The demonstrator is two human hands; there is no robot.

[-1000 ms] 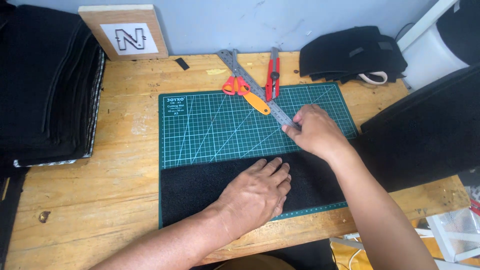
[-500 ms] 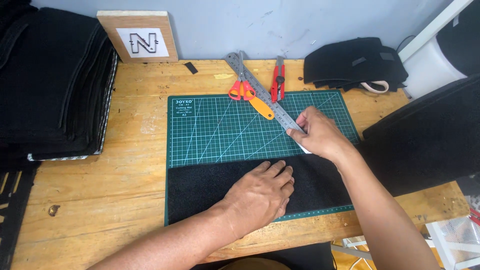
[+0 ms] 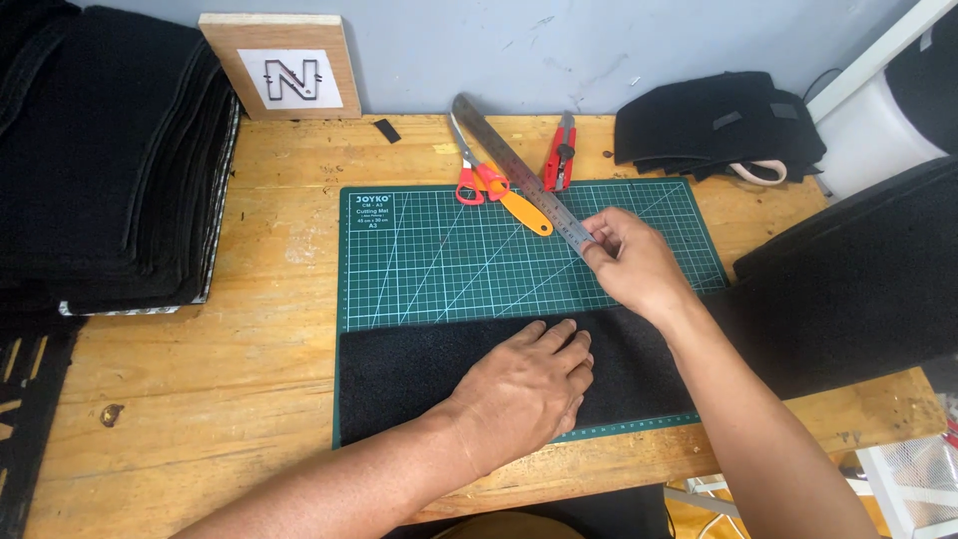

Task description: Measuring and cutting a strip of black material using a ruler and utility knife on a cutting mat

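— What's around the green cutting mat (image 3: 419,269)?
— Orange scissors (image 3: 494,187) and a red cutter (image 3: 561,153) beside the steel ruler (image 3: 519,170).
— The grips?
— Right hand (image 3: 634,262) pinches the ruler's near end; left hand (image 3: 529,384) lies flat, open, on the black felt strip (image 3: 399,374).

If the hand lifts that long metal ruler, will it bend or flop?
Probably not: the steel ruler looks thin but lies dead straight, so likely stiff. Its smooth metal might slip between the right hand fingers. Flat, so it shouldn't roll.
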